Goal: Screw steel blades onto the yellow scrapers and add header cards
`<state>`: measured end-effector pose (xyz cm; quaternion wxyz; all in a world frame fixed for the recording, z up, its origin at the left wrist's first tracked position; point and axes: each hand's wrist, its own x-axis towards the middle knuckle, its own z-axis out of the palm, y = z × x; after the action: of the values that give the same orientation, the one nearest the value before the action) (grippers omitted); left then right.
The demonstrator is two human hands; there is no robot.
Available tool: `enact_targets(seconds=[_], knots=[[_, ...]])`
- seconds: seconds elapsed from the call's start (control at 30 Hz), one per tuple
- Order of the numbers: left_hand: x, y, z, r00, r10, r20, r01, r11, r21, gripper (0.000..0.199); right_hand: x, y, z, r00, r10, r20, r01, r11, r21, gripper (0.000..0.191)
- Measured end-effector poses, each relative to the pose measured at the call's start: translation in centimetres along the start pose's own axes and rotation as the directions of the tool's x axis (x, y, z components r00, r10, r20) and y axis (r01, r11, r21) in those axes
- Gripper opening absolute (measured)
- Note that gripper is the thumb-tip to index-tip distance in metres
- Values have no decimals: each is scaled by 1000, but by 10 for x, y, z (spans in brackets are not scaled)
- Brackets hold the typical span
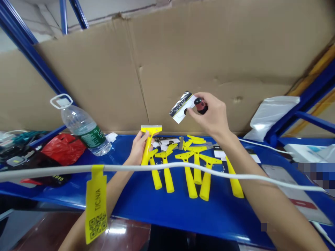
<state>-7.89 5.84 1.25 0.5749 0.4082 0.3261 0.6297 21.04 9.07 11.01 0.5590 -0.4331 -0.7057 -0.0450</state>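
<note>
One yellow scraper clamped in the left hand, thumb across its neck, fingers wrapped behind; head up, long axis nearly upright, top leaning slightly toward the right side. Lower than the right hand and off to its left, with open air between; nearer by far to the left, being gripped there. In the right, thumb and fingertips pinched together on a printed card, stiff-looking, glossy black along one band and white below, slanting out toward the scraper's side; also within that grasp, a red-and-black handle, rounded at its end, probably a screwdriver's. On the held scraper, smooth moulded plastic, T-shaped, with a pale metallic strip along the head. Beneath and beside, more yellow scrapers with flared tubular handles, spread over a glossy blue tabletop. Beyond, creased matte cardboard; to the left, a clear ribbed bottle, tilted, with green label.
</note>
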Motion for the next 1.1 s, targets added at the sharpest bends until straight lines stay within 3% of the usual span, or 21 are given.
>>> enact_targets(seconds=[0.07,0.23,0.37,0.5,0.63,0.8,0.87,1.0,1.1], knots=[[3,4,14,1000,14,17,-14,1000,6,52,0,0,-6,992,-62,-113,71,995,75,32],[26,28,73,987,140,80,-139,990,-23,44,1,5,-9,972,-63,-226,114,970,217,36],[52,49,120,932,360,44,-353,928,-114,36,2,11,-8,976,-19,-216,84,953,293,39],[68,58,144,892,450,31,-435,876,-208,31,2,17,-8,983,-60,-175,107,957,271,38],[74,60,146,884,467,-11,-454,853,-256,20,1,22,-4,991,-77,-105,103,958,267,34],[82,65,131,844,524,-116,-534,796,-284,14,1,27,4,979,-197,-45,201,923,329,29],[83,67,125,838,528,-134,-543,791,-282,15,-1,27,7,983,-185,7,169,913,371,29],[85,69,121,876,469,-109,-476,806,-352,15,-6,24,13,986,-99,138,40,926,376,39],[87,68,121,897,442,-11,-407,816,-410,20,-7,22,16,977,-168,129,104,911,398,43]])
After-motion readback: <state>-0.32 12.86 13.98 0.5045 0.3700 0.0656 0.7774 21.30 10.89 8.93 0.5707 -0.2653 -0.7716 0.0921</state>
